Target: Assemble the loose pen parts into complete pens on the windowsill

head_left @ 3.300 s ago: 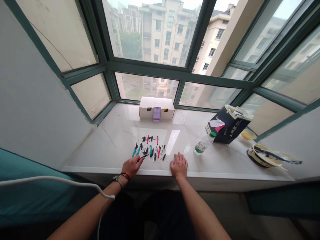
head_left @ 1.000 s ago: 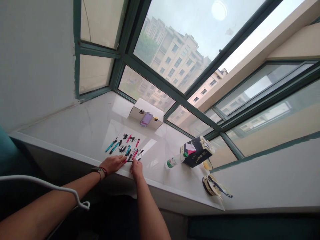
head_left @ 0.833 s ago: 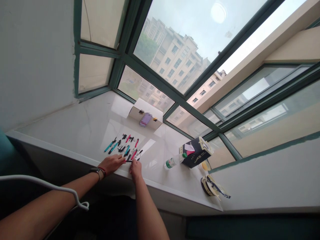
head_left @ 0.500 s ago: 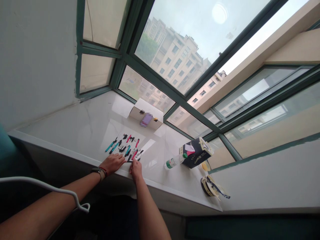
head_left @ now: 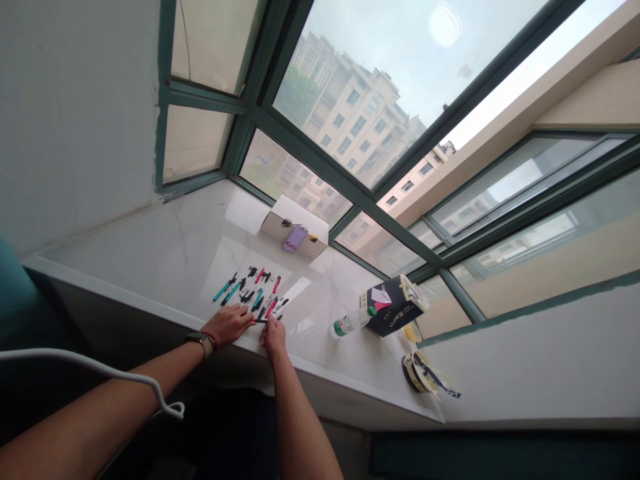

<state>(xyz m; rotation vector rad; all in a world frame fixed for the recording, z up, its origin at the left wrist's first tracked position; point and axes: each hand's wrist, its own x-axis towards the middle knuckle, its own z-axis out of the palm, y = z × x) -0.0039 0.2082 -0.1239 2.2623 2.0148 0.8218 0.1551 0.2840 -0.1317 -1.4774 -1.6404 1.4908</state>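
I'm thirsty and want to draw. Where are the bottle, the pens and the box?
bottle (head_left: 350,322), head view, on its clear body.
pens (head_left: 256,298), head view, middle of the bunch.
box (head_left: 300,215), head view, on its white top.

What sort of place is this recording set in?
Probably a home bay window: a marble sill, green-framed panes looking onto apartment blocks, and pen parts spread out on it.

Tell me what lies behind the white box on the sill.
Behind the white box: green window frame and glass, buildings beyond. The sill strip directly behind it is hidden.
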